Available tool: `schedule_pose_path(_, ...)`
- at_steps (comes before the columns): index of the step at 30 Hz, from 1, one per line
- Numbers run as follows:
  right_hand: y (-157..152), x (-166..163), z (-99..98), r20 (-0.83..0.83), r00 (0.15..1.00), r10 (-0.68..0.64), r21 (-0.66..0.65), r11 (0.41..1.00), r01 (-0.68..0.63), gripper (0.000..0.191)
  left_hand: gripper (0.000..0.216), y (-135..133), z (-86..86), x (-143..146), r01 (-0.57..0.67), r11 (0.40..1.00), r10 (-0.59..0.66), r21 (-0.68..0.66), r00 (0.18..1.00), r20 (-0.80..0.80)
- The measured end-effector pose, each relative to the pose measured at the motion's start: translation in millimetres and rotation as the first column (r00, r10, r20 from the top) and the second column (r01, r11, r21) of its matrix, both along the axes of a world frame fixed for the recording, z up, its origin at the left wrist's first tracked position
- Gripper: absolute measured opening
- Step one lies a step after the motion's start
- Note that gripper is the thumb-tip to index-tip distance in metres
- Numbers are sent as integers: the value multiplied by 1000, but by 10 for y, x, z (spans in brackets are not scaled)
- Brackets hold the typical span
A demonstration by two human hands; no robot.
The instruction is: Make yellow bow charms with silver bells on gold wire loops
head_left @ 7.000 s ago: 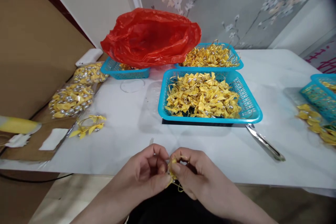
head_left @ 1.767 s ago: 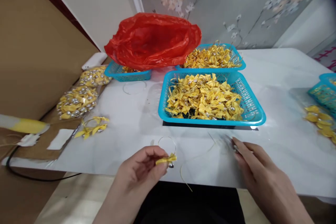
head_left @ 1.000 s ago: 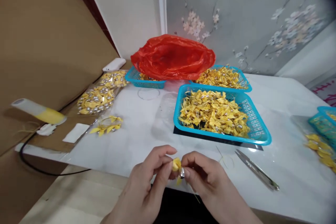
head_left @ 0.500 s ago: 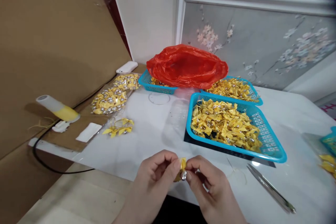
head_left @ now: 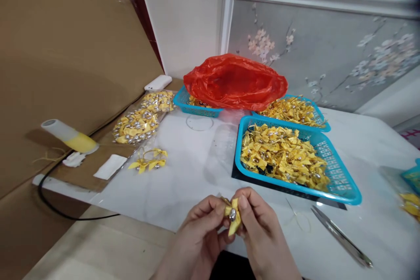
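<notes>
Low over the table's front edge, a yellow ribbon bow (head_left: 234,223) with a silver bell-like bead in its middle is pinched between both hands. My left hand (head_left: 205,225) is closed on its left side, thumb on top. Fingers of my right hand (head_left: 254,214) grip its right side, the thumb near the upper ribbon. Parts of the fingers beneath the bow are hidden. Just beyond the hands stands a blue basket (head_left: 343,183) heaped with similar yellow bows (head_left: 285,155). A ring of yellow bows (head_left: 151,159) lies on the table to the left.
Long metal tweezers or scissors (head_left: 343,236) lie at right, beside a thin yellow cord (head_left: 300,218). Behind are more blue baskets (head_left: 203,110) and a red plastic bag (head_left: 236,83). Bagged bows (head_left: 136,127), a yellow-and-white tube (head_left: 70,135) and a black cable (head_left: 46,201) are at left.
Both hands have turned the bow, so its bead and ribbon ends now face upward more openly. My right thumb has moved up onto the ribbon. The view has shifted slightly.
</notes>
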State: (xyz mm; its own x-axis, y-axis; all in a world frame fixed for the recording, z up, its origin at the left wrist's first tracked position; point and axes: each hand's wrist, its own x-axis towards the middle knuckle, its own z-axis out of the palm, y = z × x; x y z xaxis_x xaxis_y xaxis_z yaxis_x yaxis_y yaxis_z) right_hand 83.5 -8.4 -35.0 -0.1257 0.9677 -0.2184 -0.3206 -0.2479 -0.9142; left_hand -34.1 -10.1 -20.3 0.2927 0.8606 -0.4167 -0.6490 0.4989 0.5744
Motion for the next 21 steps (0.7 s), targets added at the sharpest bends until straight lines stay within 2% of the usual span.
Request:
schedule_pose_path(2, -2, 3, 7, -70, 997, -25, -38, 999, 22, 38, 21, -14, -23, 9, 8, 999, -5, -49, 999, 46)
schedule_pose_path(5, -3, 42, 68, 38, 998, -58, 20, 998, 58, 37, 21, -20, -14, -8, 35, 998, -36, -44, 999, -19)
schedule_pose_path(9, -11, 100, 145, 304, 946, -109, 162, 985, 61, 36, 33, -13, 42, -49, 50, 993, -23, 104, 970, -241)
schedule_pose_path(12, -17, 109, 130, 397, 913, -98, 234, 972, 2, 35, 34, -1, 79, -60, 76, 971, 21, 225, 916, -401)
schedule_pose_path(14, -14, 103, 97, 425, 902, -82, 269, 962, -39, 34, 33, 10, 82, -61, 111, 965, 14, 238, 883, -470)
schedule_pose_path(17, 3, 89, 41, 465, 879, -104, 324, 944, -59, 32, 34, 13, 56, -68, 154, 966, -40, 208, 884, -465)
schedule_pose_path(21, 14, 65, -44, 514, 847, -135, 397, 913, -95, 31, 29, -21, 10, -87, 134, 970, -34, 202, 900, -434)
